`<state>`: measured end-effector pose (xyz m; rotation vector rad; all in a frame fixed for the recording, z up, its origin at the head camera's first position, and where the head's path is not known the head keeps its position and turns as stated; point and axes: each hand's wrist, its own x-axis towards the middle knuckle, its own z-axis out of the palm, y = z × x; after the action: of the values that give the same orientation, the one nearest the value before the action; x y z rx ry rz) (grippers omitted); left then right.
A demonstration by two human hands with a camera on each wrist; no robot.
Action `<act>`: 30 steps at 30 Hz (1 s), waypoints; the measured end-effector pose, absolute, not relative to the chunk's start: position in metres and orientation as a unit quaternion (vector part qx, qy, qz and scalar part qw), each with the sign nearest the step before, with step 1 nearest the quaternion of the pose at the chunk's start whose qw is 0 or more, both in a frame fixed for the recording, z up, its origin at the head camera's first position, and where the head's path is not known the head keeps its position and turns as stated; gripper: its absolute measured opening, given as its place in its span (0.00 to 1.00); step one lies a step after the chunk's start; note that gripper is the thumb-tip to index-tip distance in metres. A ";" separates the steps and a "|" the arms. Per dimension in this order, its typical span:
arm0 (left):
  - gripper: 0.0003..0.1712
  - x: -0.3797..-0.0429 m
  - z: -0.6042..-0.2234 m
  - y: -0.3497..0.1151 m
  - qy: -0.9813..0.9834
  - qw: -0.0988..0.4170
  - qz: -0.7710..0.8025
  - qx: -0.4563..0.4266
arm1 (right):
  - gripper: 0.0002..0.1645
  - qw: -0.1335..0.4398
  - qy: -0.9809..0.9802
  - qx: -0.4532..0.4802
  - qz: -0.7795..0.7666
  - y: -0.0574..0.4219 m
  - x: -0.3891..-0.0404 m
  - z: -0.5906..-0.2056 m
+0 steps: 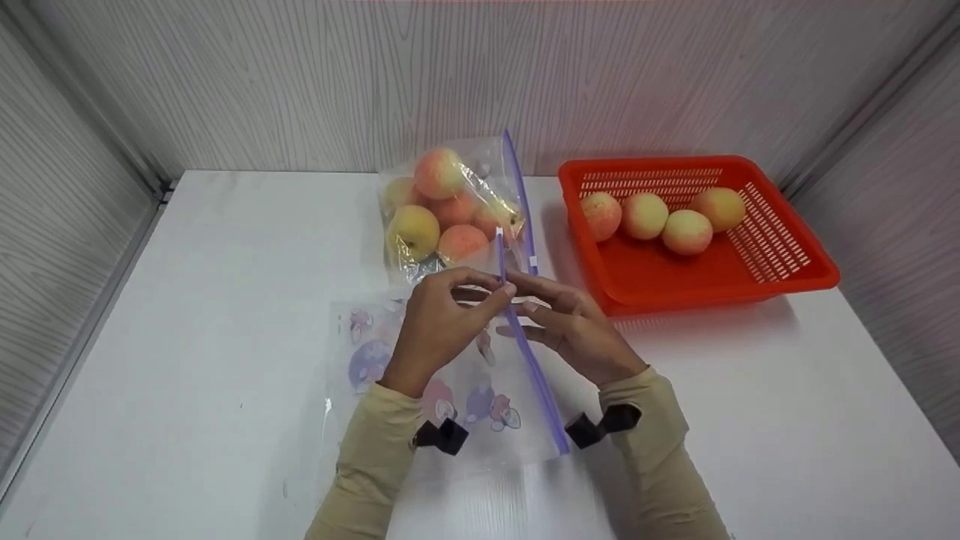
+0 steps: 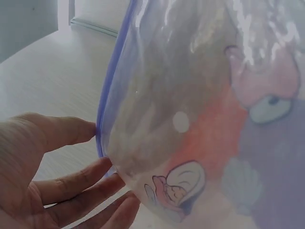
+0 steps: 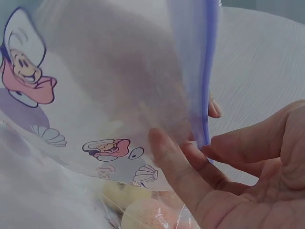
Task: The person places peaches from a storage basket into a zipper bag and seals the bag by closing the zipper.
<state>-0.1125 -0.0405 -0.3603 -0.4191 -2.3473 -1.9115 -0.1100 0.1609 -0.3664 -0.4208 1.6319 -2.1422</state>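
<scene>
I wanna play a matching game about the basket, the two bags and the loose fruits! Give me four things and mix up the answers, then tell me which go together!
Things:
1. basket
2. front bag
3. back bag
4. four loose fruits

Where or how:
A. see-through and packed with fruit
B. sitting inside something red
C. red, over on the right
D. held by its purple edge

Right pairs: 1-C, 2-D, 3-A, 4-B
</scene>
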 end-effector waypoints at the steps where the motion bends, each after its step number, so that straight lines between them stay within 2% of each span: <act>1: 0.12 -0.113 -0.360 -0.041 -0.769 0.047 -0.622 -0.140 | 0.29 0.205 0.587 -0.160 -0.767 0.161 -0.110 -0.366; 6: 0.11 -0.112 -0.361 -0.042 -0.769 0.045 -0.620 -0.150 | 0.29 0.198 0.599 -0.188 -0.753 0.162 -0.110 -0.366; 15: 0.12 -0.107 -0.358 -0.039 -0.762 0.015 -0.629 -0.156 | 0.29 0.167 0.606 -0.166 -0.760 0.164 -0.109 -0.364; 23: 0.08 -0.108 -0.358 -0.037 -0.764 0.021 -0.628 -0.150 | 0.35 0.144 0.660 -0.153 -0.721 0.162 -0.107 -0.363; 30: 0.08 -0.107 -0.357 -0.035 -0.778 0.039 -0.612 -0.137 | 0.31 0.118 0.648 -0.118 -0.743 0.159 -0.107 -0.365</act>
<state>-0.1071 -0.0350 -0.3565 -0.4192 -2.3862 -1.8761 -0.1072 0.1588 -0.3649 -0.3467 1.8968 -2.1731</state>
